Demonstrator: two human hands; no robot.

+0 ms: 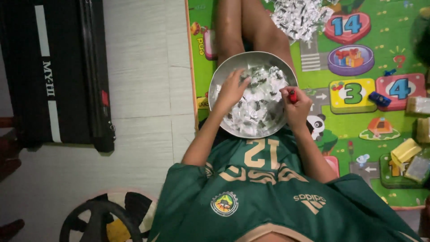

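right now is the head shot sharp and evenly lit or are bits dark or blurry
Head view: dim and soft overall, the metal bowl catching a pale sheen; left hand and right hand with the red lighter are slightly blurred; the black case and the frame corners sink into shadow.

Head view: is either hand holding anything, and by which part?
The right hand pinches a small red object at its lower end. The left hand rests on small wrapped pieces in the metal bowl; any grasp is unclear.

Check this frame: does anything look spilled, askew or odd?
Nothing spilled. Wrapped pieces sit inside the metal bowl; left hand rests on them, right hand pinches a small red object. A second pile lies on the mat.
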